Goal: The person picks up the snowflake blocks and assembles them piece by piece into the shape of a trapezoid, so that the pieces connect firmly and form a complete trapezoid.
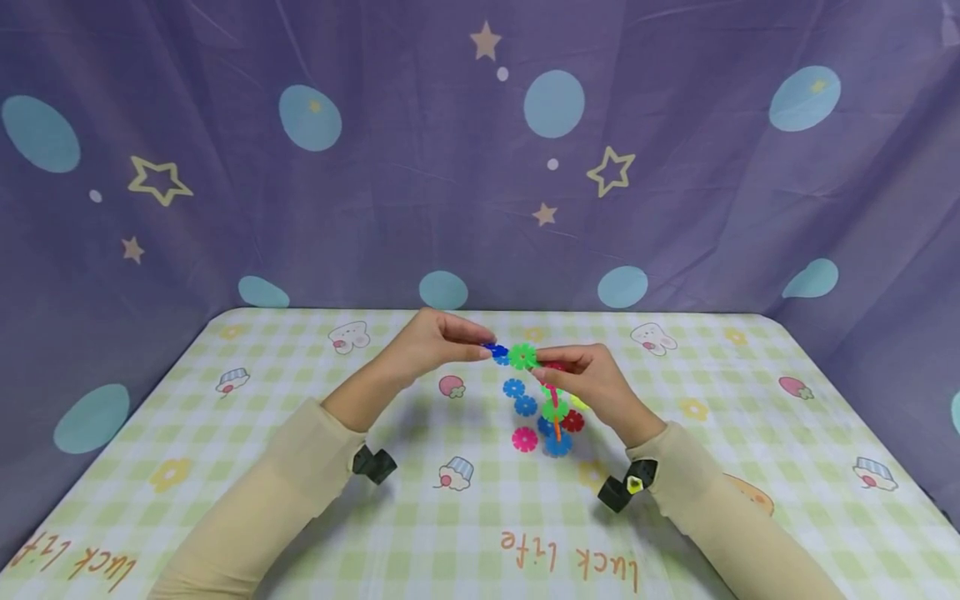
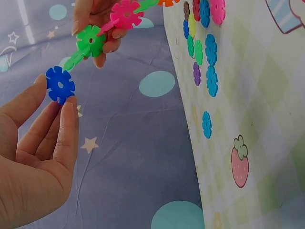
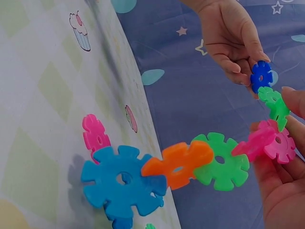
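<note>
My left hand (image 1: 429,348) pinches a dark blue notched snowflake disc (image 2: 60,85) between thumb and fingertips. At that disc's edge sits the end of a linked chain, a green disc (image 2: 74,59); whether the slots are engaged I cannot tell. My right hand (image 1: 596,382) grips the chain near a second green disc (image 1: 522,357), its fingers partly behind the pieces. From there the chain hangs toward me through pink discs (image 3: 279,140), a green disc (image 3: 221,161), an orange disc (image 3: 177,165) and a light blue disc (image 3: 123,179). Both hands are raised above the table.
Loose discs lie on the checked tablecloth (image 1: 300,517) below the hands: light blue discs (image 1: 526,406), a pink disc (image 1: 524,439), a red disc (image 1: 573,421) and several others partly hidden by the chain. A purple patterned curtain (image 1: 420,167) hangs behind the table.
</note>
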Demonstrator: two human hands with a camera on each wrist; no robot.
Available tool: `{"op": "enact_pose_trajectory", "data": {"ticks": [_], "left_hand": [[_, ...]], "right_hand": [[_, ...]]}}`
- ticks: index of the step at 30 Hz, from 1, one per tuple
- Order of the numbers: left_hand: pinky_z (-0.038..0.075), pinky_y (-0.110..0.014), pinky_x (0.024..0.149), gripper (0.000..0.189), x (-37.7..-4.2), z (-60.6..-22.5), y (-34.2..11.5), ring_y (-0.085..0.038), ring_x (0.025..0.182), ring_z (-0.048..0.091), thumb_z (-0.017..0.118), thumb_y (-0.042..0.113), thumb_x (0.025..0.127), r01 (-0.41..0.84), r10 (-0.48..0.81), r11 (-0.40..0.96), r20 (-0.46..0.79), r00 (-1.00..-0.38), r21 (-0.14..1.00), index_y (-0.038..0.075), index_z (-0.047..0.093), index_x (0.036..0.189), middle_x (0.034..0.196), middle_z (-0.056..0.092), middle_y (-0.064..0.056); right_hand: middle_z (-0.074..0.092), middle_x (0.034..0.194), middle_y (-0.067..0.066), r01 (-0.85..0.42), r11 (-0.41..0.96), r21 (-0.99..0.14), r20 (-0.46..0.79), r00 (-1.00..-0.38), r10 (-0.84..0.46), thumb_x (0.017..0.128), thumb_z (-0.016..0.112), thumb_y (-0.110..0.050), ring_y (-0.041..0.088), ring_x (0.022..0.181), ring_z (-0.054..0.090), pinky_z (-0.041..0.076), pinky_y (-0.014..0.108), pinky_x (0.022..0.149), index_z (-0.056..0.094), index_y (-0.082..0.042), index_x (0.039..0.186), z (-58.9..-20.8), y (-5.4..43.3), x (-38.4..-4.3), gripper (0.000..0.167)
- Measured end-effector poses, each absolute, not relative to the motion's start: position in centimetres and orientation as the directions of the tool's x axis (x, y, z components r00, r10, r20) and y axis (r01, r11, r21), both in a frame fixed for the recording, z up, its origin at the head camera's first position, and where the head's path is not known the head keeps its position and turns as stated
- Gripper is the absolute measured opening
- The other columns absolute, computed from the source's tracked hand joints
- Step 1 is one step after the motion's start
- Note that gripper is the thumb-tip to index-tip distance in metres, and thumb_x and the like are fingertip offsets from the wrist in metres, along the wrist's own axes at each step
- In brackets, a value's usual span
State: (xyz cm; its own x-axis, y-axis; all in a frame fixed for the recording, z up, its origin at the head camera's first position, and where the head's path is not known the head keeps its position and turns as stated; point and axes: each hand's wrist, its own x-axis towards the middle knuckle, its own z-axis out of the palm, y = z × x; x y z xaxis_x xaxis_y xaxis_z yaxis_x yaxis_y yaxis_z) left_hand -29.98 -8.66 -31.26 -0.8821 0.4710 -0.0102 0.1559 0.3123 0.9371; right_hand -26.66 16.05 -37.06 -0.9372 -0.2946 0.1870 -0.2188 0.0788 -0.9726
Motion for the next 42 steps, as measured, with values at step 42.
{"op": "enact_pose_trajectory", "data": {"ticks": [42], "left_hand": [[0.054, -0.033, 0.083, 0.03, -30.7, -33.6, -8.0, -0.021, 0.091, 0.069, 0.069, 0.006, 0.085, 0.098, 0.506, 0.211, -0.023, -0.862, 0.973, -0.006, 0.066, 0.112, 0.096, 0.072, -0.01]], "right_hand": [[0.072, 0.097, 0.008, -0.241, 0.084, -0.967, 0.206, -0.931, -0.301, 0.086, 0.069, -0.011, 0.019, 0.085, 0.068, 0.055, 0.03, 0.078, 0.068, 0.006, 0.107, -37.8, 15.7, -26.9, 0.027]]}}
